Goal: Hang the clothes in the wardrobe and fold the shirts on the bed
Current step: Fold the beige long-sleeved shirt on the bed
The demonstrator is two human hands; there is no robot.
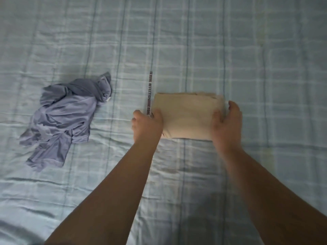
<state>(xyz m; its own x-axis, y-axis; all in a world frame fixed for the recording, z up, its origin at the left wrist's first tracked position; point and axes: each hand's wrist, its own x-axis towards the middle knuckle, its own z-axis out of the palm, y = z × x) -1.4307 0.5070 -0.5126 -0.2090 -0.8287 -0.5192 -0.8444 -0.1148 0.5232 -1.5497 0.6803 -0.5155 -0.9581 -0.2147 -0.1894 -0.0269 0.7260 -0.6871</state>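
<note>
folded beige shirt [187, 117] sits flat on the bed [265, 68], just off frame centre toward 3 o'clock. it's a compact rectangle, long axis running 9-to-3, fold looks finished.

left hand [147, 125] clamps the 9 o'clock short end, thumb on top of the cloth and the other fingers curled down beside the edge. right hand [227, 123] does the same at the 3 o'clock end, thumb on top, fingers wrapped round the side. both are gripping the shirt, one per end. the right hand is motion-blurred, so i can't tell if its fingers reach under the bundle or just press the edge.

crumpled lilac shirt [62, 121] lies at 9 o'clock from the left hand, well apart from it and untouched. it's a loose heap with the bulk toward 1 o'clock and a sleeve or hem trailing to 7, so its long axis is roughly 1-to-7.

printed strip [149, 89] on the sheet runs 12-to-6, just beside the beige shirt's left edge, with its lower end at the left hand.

judgement: beige one is done bar placing or squaring up. the lilac shirt is next, and the left hand is clearly the nearer one, a straight reach to 9 o'clock. it needs shaking out flat before any fold. the wardrobe isn't in view, so no read on the hanging part.
</note>
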